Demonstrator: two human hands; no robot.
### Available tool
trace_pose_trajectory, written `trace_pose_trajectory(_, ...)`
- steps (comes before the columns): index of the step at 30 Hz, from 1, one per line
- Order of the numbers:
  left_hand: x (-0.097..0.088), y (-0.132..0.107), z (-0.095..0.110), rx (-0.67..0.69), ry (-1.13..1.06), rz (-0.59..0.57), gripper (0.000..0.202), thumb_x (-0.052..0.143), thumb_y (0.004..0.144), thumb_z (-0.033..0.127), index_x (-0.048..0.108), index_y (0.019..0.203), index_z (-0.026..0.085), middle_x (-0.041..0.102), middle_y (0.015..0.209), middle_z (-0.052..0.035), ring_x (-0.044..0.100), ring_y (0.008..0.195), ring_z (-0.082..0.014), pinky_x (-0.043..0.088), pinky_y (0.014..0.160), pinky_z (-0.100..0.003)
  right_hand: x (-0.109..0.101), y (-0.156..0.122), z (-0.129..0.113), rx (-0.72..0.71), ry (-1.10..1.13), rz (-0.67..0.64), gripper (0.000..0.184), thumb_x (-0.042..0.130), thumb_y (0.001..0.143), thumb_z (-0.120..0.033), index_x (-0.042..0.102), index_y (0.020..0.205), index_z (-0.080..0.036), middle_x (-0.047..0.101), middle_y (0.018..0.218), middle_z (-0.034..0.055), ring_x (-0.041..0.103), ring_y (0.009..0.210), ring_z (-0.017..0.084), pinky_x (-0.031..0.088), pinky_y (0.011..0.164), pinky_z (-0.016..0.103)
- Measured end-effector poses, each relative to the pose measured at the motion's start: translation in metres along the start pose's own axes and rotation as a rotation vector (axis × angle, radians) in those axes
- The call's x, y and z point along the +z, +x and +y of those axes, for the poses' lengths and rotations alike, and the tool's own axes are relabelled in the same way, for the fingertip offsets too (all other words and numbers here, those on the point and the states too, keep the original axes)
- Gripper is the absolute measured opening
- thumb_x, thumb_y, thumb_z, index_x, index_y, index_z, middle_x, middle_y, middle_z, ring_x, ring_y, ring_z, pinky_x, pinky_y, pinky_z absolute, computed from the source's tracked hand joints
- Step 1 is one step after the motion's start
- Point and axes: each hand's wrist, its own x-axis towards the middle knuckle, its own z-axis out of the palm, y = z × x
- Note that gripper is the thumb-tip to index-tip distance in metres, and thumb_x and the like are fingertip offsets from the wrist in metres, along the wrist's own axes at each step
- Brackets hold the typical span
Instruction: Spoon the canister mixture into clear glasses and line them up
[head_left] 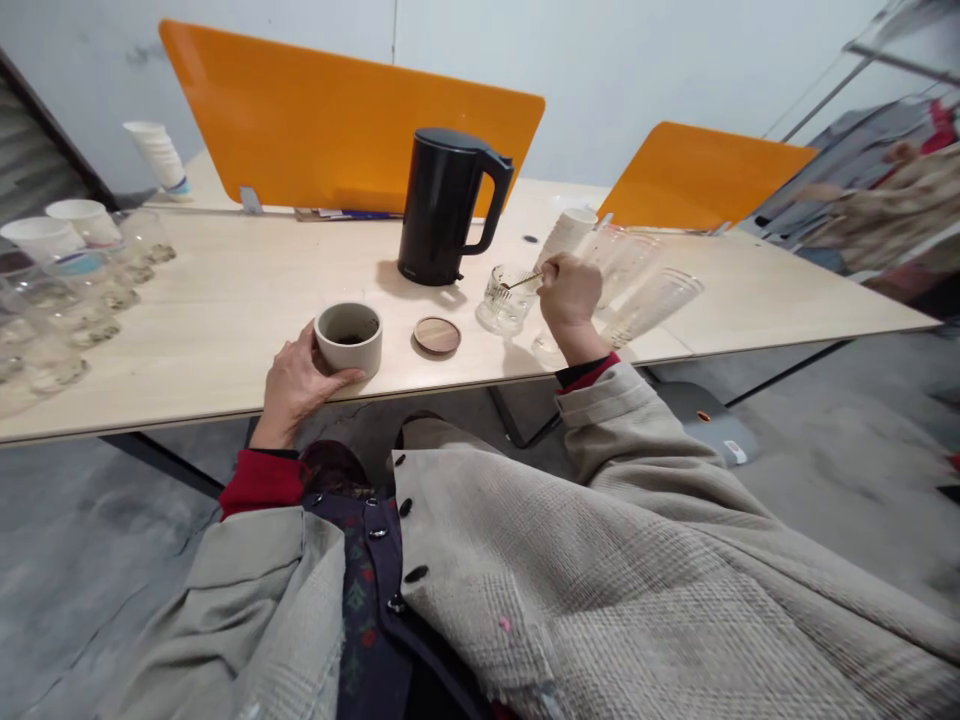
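My left hand (291, 384) curls around the side of a beige round canister (352, 358) near the table's front edge. Dark leafy bits lie inside the canister. Pinched in my right hand (570, 298) is a small thin spoon (523, 283), its dark tip over a clear ribbed glass (504, 315). Whether the spoon touches the glass rim, I cannot tell. Between canister and glass lies a round wooden lid (437, 336). Behind them stands a black electric kettle (442, 215), its handle to the right.
Stacked paper cups (570, 232) and stacked clear cups (652, 305) lean beyond my right hand. Several clear cups (56, 375) with bits in their bottoms crowd the table's left end. Orange dividers (337, 120) line the back. A grey stool (701, 415) stands below on the right.
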Motion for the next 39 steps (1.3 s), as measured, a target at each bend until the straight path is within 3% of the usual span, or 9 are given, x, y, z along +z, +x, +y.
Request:
trace_pose_trajectory(3, -0.002, -0.001, 0.002, 0.002, 0.001, -0.004, 0.103, 0.091, 0.069, 0.071, 0.057, 0.155, 0.026, 0.074, 0.145, -0.0145, 0.07, 0.131, -0.0426, 0.058, 0.11, -0.054, -0.004, -0.006, -0.013, 0.142, -0.112, -0.091, 0.039, 0.044, 0.11, -0.031, 0.078, 0.119, -0.014, 0.08, 0.107, 0.0188, 0.073, 0.104, 0.032, 0.056, 0.093, 0.047)
trace_pose_trajectory(7, -0.003, -0.001, 0.003, -0.003, -0.004, -0.016, 0.101, 0.091, 0.07, 0.069, 0.057, 0.155, 0.027, 0.075, 0.144, -0.0146, 0.07, 0.132, -0.0429, 0.057, 0.111, -0.055, -0.013, -0.016, -0.02, 0.17, -0.175, -0.127, 0.035, 0.052, 0.11, -0.037, 0.077, 0.122, -0.016, 0.079, 0.109, 0.0173, 0.074, 0.107, 0.033, 0.055, 0.094, 0.047)
trace_pose_trajectory(10, -0.003, -0.001, 0.002, -0.008, -0.002, -0.02, 0.1, 0.091, 0.07, 0.069, 0.057, 0.154, 0.027, 0.076, 0.143, -0.0144, 0.07, 0.131, -0.0426, 0.057, 0.111, -0.055, -0.021, -0.023, -0.016, 0.125, -0.155, -0.032, 0.036, 0.056, 0.108, -0.042, 0.075, 0.125, -0.018, 0.08, 0.105, 0.0152, 0.073, 0.105, 0.032, 0.055, 0.093, 0.048)
trace_pose_trajectory(14, -0.002, -0.001, 0.002, -0.005, 0.003, -0.032, 0.099, 0.089, 0.071, 0.069, 0.056, 0.155, 0.027, 0.073, 0.147, -0.0132, 0.07, 0.133, -0.0408, 0.057, 0.111, -0.053, -0.027, -0.041, -0.023, -0.055, -0.03, 0.11, 0.043, 0.053, 0.108, -0.046, 0.07, 0.137, -0.02, 0.078, 0.127, 0.0163, 0.072, 0.11, 0.033, 0.056, 0.095, 0.05)
trace_pose_trajectory(16, -0.002, 0.0, 0.002, -0.005, 0.007, -0.03, 0.101, 0.089, 0.071, 0.07, 0.055, 0.156, 0.027, 0.073, 0.148, -0.0129, 0.069, 0.133, -0.0402, 0.056, 0.112, -0.052, -0.02, -0.054, -0.037, -0.176, 0.084, 0.048, 0.045, 0.05, 0.109, -0.048, 0.069, 0.14, -0.021, 0.077, 0.131, 0.0164, 0.072, 0.113, 0.032, 0.056, 0.098, 0.048)
trace_pose_trajectory(22, -0.002, -0.001, 0.002, -0.011, 0.006, -0.024, 0.103, 0.091, 0.069, 0.068, 0.056, 0.156, 0.026, 0.075, 0.145, -0.0138, 0.071, 0.131, -0.0403, 0.057, 0.11, -0.05, 0.032, -0.088, -0.083, -0.441, 0.216, -0.41, 0.073, 0.07, 0.098, -0.059, 0.061, 0.154, -0.014, 0.069, 0.15, 0.0241, 0.066, 0.13, 0.042, 0.053, 0.109, 0.055)
trace_pose_trajectory(28, -0.002, -0.003, 0.004, 0.003, -0.004, -0.02, 0.104, 0.094, 0.068, 0.065, 0.057, 0.156, 0.024, 0.075, 0.144, -0.0152, 0.072, 0.129, -0.0405, 0.057, 0.11, -0.05, 0.051, -0.091, -0.089, -0.409, 0.212, -0.436, 0.062, 0.069, 0.097, -0.056, 0.067, 0.144, -0.016, 0.075, 0.136, 0.021, 0.068, 0.122, 0.038, 0.054, 0.105, 0.05)
trace_pose_trajectory(33, -0.003, -0.005, 0.008, 0.015, 0.033, -0.021, 0.105, 0.095, 0.068, 0.063, 0.056, 0.158, 0.023, 0.075, 0.143, -0.0152, 0.07, 0.13, -0.0415, 0.055, 0.112, -0.05, 0.031, -0.085, -0.108, -0.41, 0.406, -0.329, 0.062, 0.062, 0.1, -0.062, 0.066, 0.145, -0.019, 0.077, 0.132, 0.0176, 0.069, 0.119, 0.037, 0.055, 0.103, 0.051)
trace_pose_trajectory(39, -0.005, -0.006, 0.01, 0.008, 0.054, -0.037, 0.104, 0.096, 0.068, 0.06, 0.055, 0.157, 0.024, 0.074, 0.146, -0.014, 0.069, 0.133, -0.0409, 0.054, 0.114, -0.049, -0.008, -0.09, -0.175, -0.641, 0.513, -0.306, 0.064, 0.058, 0.104, -0.064, 0.064, 0.151, -0.022, 0.071, 0.149, 0.0147, 0.063, 0.131, 0.037, 0.049, 0.114, 0.05)
